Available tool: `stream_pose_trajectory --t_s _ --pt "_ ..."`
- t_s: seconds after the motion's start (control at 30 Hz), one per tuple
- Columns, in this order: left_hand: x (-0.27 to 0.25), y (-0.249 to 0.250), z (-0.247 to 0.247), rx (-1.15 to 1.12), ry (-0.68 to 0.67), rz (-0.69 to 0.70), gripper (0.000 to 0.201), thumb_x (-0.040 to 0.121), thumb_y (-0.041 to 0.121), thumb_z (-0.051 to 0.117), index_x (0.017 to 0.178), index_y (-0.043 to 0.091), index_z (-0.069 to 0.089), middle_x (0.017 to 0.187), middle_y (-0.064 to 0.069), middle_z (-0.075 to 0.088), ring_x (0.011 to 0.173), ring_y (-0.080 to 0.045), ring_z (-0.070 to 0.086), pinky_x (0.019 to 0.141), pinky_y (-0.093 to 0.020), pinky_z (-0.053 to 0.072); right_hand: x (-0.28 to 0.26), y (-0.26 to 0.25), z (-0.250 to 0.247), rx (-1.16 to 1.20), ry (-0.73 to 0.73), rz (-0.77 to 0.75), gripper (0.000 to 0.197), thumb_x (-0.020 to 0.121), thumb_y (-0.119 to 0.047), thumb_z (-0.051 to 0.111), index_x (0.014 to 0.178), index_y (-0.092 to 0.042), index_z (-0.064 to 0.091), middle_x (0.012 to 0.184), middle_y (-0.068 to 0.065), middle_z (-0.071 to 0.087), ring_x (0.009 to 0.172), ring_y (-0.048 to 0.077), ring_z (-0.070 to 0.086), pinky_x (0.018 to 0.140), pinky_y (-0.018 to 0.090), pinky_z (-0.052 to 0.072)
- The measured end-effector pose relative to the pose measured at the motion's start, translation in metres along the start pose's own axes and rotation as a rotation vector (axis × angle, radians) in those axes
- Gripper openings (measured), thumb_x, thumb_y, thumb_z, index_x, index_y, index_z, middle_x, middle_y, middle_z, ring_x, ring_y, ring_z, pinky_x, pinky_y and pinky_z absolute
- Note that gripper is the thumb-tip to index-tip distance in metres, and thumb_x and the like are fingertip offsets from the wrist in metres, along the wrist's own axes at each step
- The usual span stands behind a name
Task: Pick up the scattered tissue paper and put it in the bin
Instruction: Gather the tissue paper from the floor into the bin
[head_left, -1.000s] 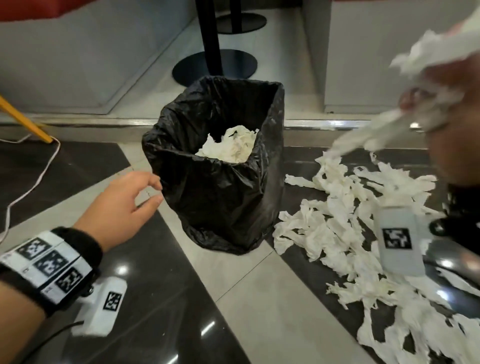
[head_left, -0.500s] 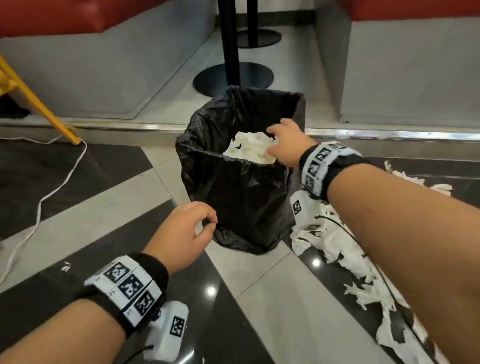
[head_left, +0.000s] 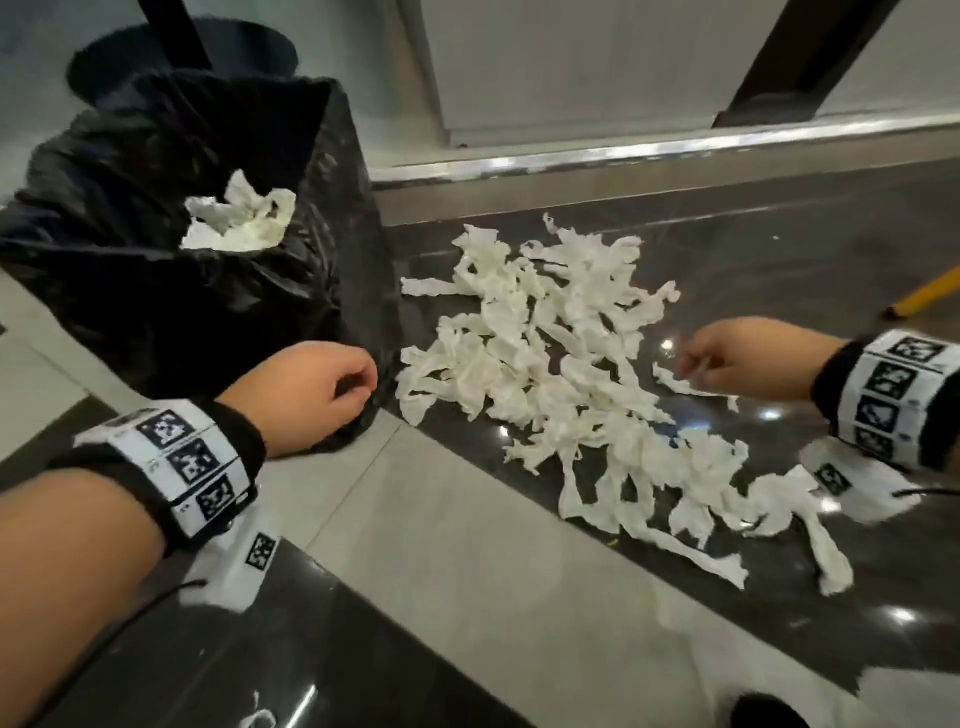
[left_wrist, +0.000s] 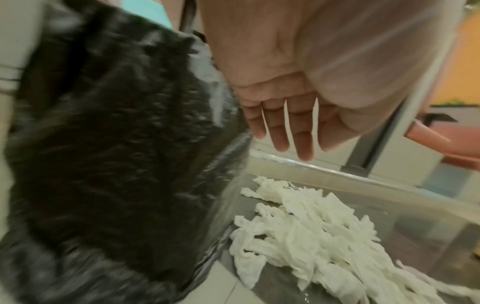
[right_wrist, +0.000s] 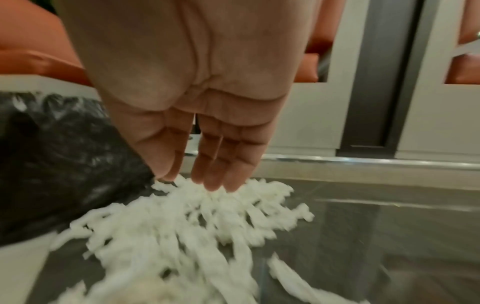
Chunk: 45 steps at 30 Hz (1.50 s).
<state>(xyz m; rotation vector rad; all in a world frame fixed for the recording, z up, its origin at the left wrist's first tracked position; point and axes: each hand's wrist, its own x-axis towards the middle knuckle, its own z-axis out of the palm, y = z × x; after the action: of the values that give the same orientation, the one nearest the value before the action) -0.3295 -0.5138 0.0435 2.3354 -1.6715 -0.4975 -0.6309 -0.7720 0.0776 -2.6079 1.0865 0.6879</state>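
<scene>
A bin lined with a black bag (head_left: 156, 291) stands at the upper left, with crumpled white tissue (head_left: 239, 218) inside it. A wide pile of torn tissue strips (head_left: 545, 364) lies on the dark floor to its right. My left hand (head_left: 311, 389) hovers by the bin's lower right side, fingers relaxed and holding nothing. My right hand (head_left: 727, 358) is low at the pile's right edge, just above a loose strip (head_left: 685, 384). The right wrist view shows its palm (right_wrist: 207, 154) open over the tissue (right_wrist: 182, 216). In the left wrist view the left hand (left_wrist: 285, 127) is open beside the bag (left_wrist: 103, 144).
A metal floor strip (head_left: 623, 156) and a raised step run behind the pile. A dark post (head_left: 795, 62) rises at the back right and a yellow leg (head_left: 924, 293) ends at the right edge. A round black table base (head_left: 182, 57) sits behind the bin.
My right hand has left the bin without the tissue and come down at the right edge of the floor pile. The left hand stays beside the bin. The view has swung right.
</scene>
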Motion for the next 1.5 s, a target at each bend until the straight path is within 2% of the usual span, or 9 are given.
stream_pose_trajectory --t_s 0.33,0.5,0.63,0.8,0.97,1.07,1.13,1.3,1.5 --pt "0.094 0.148 0.099 -0.096 -0.119 -0.012 0.01 0.087 0.024 0.052 0.092 0.023 0.061 0.098 0.005 0.059 0.091 -0.016 0.055 0.082 -0.032 0.046 0.031 0.082 0.16 -0.068 -0.348 -0.067 0.082 0.073 -0.044 0.073 0.14 -0.051 0.025 0.158 0.005 0.002 0.132 0.028 0.042 0.105 0.036 0.041" --pt "0.071 0.191 0.164 -0.2 -0.231 -0.049 0.012 0.087 0.022 0.056 0.097 0.017 0.062 0.1 0.002 0.055 0.092 -0.013 0.049 0.085 -0.024 0.039 0.035 0.072 0.168 0.048 -0.255 -0.3 0.022 0.083 -0.025 0.059 0.101 -0.018 0.067 0.107 0.004 0.05 0.102 0.025 0.057 0.086 0.032 0.048" --pt "0.04 0.194 0.195 -0.273 -0.226 -0.167 0.017 0.083 0.026 0.063 0.099 0.019 0.061 0.097 0.007 0.049 0.092 -0.01 0.048 0.092 -0.028 0.042 0.041 0.073 0.145 0.359 -0.098 -0.333 0.022 0.077 -0.019 0.066 0.069 -0.026 0.047 0.08 -0.005 0.049 0.079 0.019 0.052 0.065 0.023 0.042" --pt "0.028 0.198 0.233 -0.317 -0.09 -0.326 0.052 0.077 0.04 0.069 0.121 0.023 0.049 0.124 0.003 0.048 0.115 -0.016 0.046 0.097 -0.024 0.037 0.045 0.079 0.118 0.751 0.026 -0.315 0.023 0.089 -0.027 0.059 0.112 -0.026 0.056 0.107 -0.004 0.059 0.083 0.011 0.053 0.073 0.025 0.041" --pt "0.018 0.225 0.255 0.0 -0.205 -0.06 0.084 0.065 0.063 0.066 0.132 0.027 0.032 0.141 -0.003 0.031 0.128 -0.022 0.031 0.109 -0.041 0.037 0.031 0.091 0.098 0.865 0.139 -0.24 0.036 0.08 -0.048 0.065 0.056 -0.025 0.053 0.056 -0.012 0.045 0.053 0.006 0.044 0.06 0.023 0.036" --pt "0.02 0.245 0.267 0.178 -0.372 0.312 0.077 0.064 0.058 0.066 0.129 0.029 0.039 0.142 -0.007 0.027 0.128 -0.028 0.039 0.102 -0.047 0.04 0.023 0.104 0.091 1.107 0.15 -0.216 0.036 0.076 -0.026 0.076 0.054 -0.015 0.048 0.052 -0.012 0.042 0.049 0.007 0.043 0.055 0.024 0.036" --pt "0.024 0.26 0.277 0.22 -0.48 0.506 0.066 0.081 0.036 0.06 0.139 0.029 0.029 0.156 -0.007 0.003 0.142 -0.035 0.016 0.114 -0.052 0.018 0.02 0.111 0.09 1.084 0.125 -0.227 0.023 0.075 -0.01 0.074 0.064 -0.012 0.054 0.068 -0.005 0.055 0.062 0.011 0.055 0.064 0.028 0.044" --pt "0.049 0.287 0.296 0.277 -0.501 0.488 0.078 0.086 0.022 0.055 0.146 0.034 0.006 0.145 -0.002 -0.039 0.135 -0.034 -0.033 0.114 -0.057 -0.01 0.004 0.122 0.09 1.207 0.045 -0.311 0.027 0.083 0.005 0.06 0.076 -0.02 0.052 0.116 0.002 0.066 0.099 0.02 0.07 0.091 0.039 0.052" --pt "0.092 0.293 0.311 0.439 -0.637 0.457 0.106 0.071 0.059 0.068 0.145 0.04 -0.006 0.154 -0.012 -0.025 0.14 -0.038 -0.026 0.111 -0.06 -0.01 0.004 0.122 0.077 1.086 0.253 -0.253 0.003 0.085 -0.028 0.065 0.086 -0.027 0.067 0.072 -0.007 0.066 0.059 0.002 0.059 0.072 0.023 0.049"
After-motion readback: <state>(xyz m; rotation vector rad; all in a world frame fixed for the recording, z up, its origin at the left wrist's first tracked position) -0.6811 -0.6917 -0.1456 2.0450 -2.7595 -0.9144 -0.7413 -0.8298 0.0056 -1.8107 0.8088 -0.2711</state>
